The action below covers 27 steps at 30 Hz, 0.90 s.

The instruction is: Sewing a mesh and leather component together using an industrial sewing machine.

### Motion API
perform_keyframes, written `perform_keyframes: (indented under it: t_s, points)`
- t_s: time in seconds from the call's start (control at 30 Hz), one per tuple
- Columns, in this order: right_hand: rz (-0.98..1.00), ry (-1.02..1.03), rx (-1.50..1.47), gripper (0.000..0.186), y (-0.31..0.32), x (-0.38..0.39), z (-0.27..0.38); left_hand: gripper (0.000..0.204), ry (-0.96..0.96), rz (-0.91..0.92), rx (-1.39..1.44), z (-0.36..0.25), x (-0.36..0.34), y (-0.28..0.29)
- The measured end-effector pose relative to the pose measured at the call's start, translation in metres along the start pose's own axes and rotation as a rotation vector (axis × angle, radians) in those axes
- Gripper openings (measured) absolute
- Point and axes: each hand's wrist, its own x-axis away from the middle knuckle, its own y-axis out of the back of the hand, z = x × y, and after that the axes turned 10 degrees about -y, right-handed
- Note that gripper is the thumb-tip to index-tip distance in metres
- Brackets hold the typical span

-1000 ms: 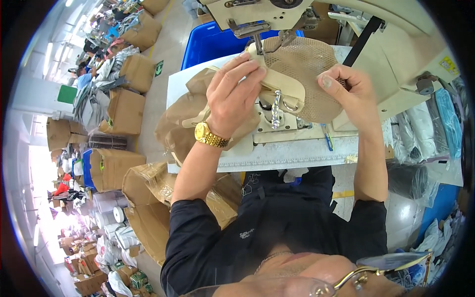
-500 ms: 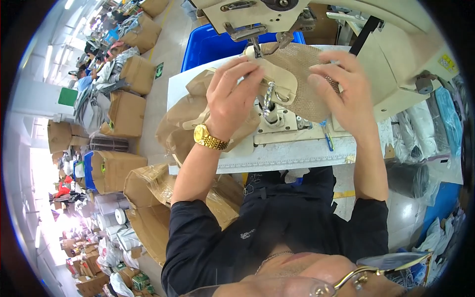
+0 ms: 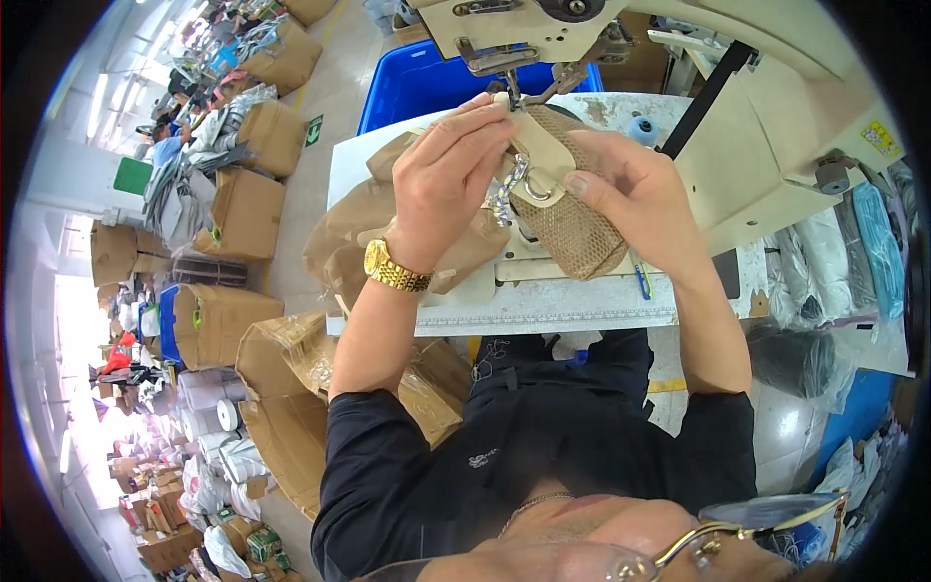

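Under the needle of a cream sewing machine lies a cream tab with a metal D-ring and a short braided cord. The tab is joined to brown mesh fabric, which hangs over the machine bed. My left hand, a gold watch at its wrist, has its fingers pressed together on the tab's left edge, close to the presser foot. My right hand grips the mesh at the tab's right edge, thumb on top; its other fingertips are partly hidden. Thin beige fabric lies bunched left of my left hand.
Behind the white table stands a blue bin. A blue thread spool and a small blue-green tool are to the right. An open cardboard box sits at lower left; wrapped rolls stand at right.
My right hand has come down and closed on the mesh. The mesh now folds down toward me, and the thread spool shows behind it. My left hand stays near the needle.
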Motion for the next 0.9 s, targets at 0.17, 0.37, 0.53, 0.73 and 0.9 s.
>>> perform_keyframes:
  t_s: [0.17,0.37,0.53,0.73,0.9]
  points:
    - [-0.071,0.159,0.221,0.042,0.012,-0.006,0.021,0.018,0.208,0.022,0.051,-0.008,-0.005,0.01]
    - [-0.026,0.209,0.148,0.047,-0.013,0.0,0.006,0.017,0.699,0.057,0.243,-0.039,-0.01,0.011]
    - [-0.036,0.176,0.02,0.051,-0.029,0.005,-0.003,0.022,0.706,0.134,0.295,-0.041,-0.016,0.019]
    - [-0.017,0.154,-0.257,0.054,-0.034,0.004,0.002,0.025,0.827,0.071,0.599,-0.033,-0.01,0.011]
    - [-0.112,0.219,0.041,0.06,-0.049,0.012,0.001,0.027,0.774,0.206,0.552,-0.014,-0.022,0.026]
